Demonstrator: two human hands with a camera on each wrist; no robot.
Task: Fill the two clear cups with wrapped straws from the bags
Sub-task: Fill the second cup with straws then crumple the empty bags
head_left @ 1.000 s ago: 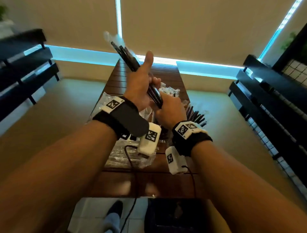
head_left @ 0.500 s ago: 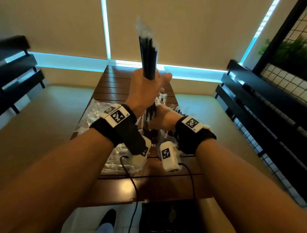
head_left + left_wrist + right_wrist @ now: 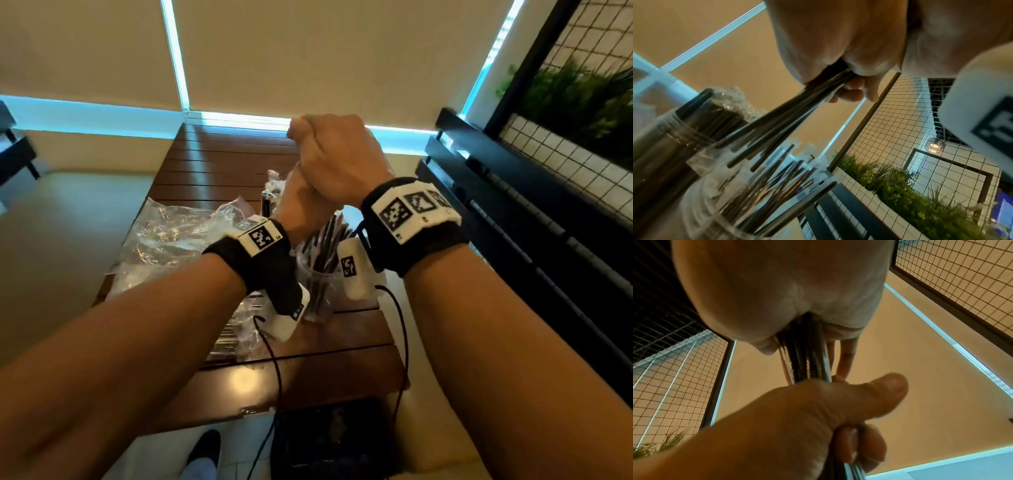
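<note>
Crinkled clear plastic bags (image 3: 171, 240) lying at the table's (image 3: 219, 161) left side, apparently emptied or partly so. Moving right: left hand (image 3: 301, 205) curling round a bundle of dark wrapped straws (image 3: 789, 113), lower ends splaying just over the clear cup (image 3: 317, 291) already part-filled with straws. Directly above it, right hand (image 3: 339, 157) clenching the same bundle higher up, the two fists stacked and touching. Judging the step in hand: feeding this handful down into the near cup. Calling next for steering the fanned tips inside the rim, then loosening both grips so the bundle slides in without catching on straws already standing there.

Hiding the bundle almost wholly behind the fists in the head view; showing it plainly in the left wrist view, together with a second cup (image 3: 674, 126) beside the first, packed tight with straws. Showing only in the right wrist view the stretch of straws running between the two fists, left thumb (image 3: 879, 391) lying across them.
</note>
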